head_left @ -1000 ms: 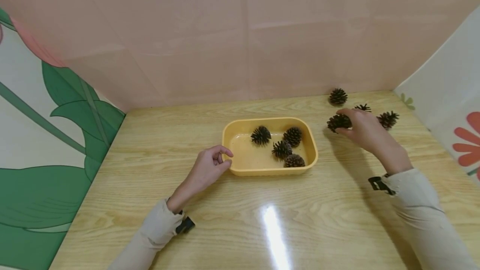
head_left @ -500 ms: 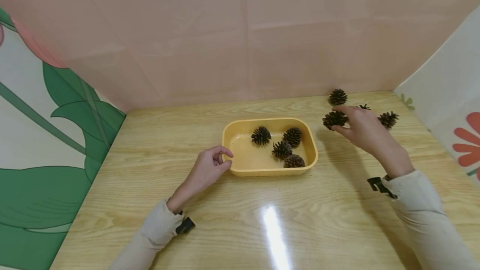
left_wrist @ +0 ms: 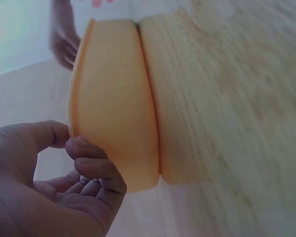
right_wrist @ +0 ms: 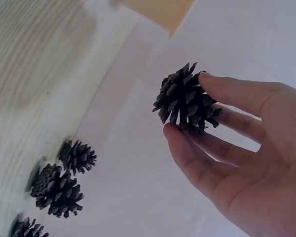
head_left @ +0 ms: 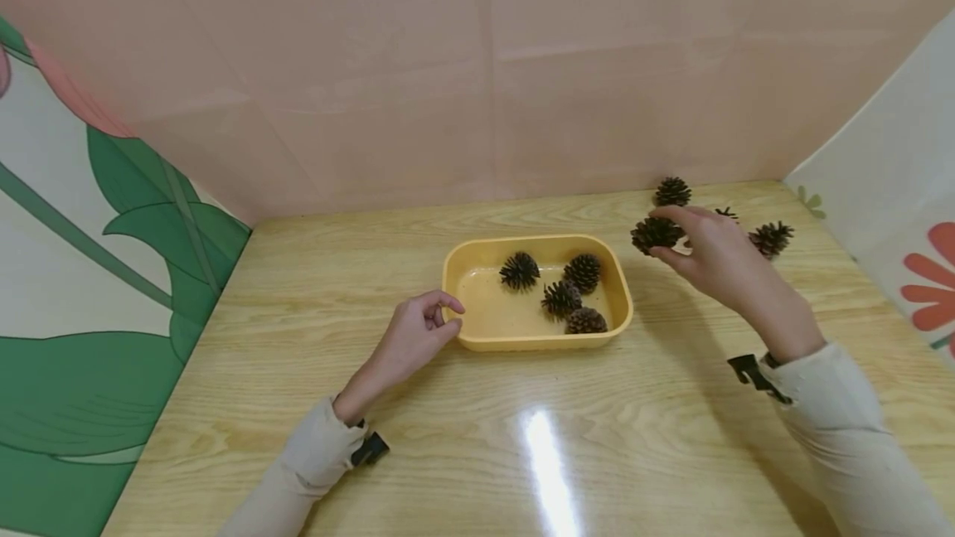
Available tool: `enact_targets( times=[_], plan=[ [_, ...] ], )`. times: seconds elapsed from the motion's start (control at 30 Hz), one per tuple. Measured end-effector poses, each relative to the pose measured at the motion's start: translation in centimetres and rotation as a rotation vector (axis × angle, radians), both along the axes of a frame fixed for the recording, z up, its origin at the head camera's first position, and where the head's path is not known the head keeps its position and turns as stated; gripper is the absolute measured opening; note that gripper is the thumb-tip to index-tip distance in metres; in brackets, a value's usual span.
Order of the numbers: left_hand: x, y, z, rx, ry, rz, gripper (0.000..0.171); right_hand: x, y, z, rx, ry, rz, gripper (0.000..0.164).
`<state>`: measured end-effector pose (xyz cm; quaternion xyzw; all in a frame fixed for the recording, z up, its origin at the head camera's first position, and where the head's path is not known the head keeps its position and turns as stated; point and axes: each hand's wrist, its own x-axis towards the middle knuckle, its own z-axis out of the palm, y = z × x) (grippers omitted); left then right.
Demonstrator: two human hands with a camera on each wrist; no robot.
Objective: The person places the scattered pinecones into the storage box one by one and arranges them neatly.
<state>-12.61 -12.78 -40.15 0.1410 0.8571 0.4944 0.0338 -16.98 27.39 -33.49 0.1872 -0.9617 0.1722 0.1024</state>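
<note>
Pinkish sheeting (head_left: 477,81) fills the back of my head view, creased and meeting the far edge of a pale wood-grain table (head_left: 358,263). Along the left I have a panel printed with big green leaves (head_left: 67,388); on the right, a white panel with a coral flower (head_left: 933,276). Two light sleeves (head_left: 843,413) come in from the near side. Between them, on the table, I see a yellow tray (head_left: 537,343) with rounded corners.

The right hand (head_left: 719,259) is to the right of the tray, thumb and fingertips pinching a pine cone (head_left: 654,235), which I see held up off the table. The left hand (head_left: 410,330) is at the tray's left end; my left wrist view shows its thumb and forefinger pinching the rim (left_wrist: 75,94).

Four pine cones (head_left: 583,272) lie in the tray, three grouped toward its right end and one apart. More loose cones (head_left: 673,191) lie on the table beyond and beside the right hand, some partly hidden by it, so I can't count them surely.
</note>
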Motion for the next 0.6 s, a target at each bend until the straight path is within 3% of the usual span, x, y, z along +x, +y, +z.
enact_targets(
  times=[0.6],
  plan=[
    [-0.1,0.0,-0.1,0.000,0.011,0.002,0.016,1.8,-2.5,1.6,-0.039,0.034,0.034,0.052]
  ],
)
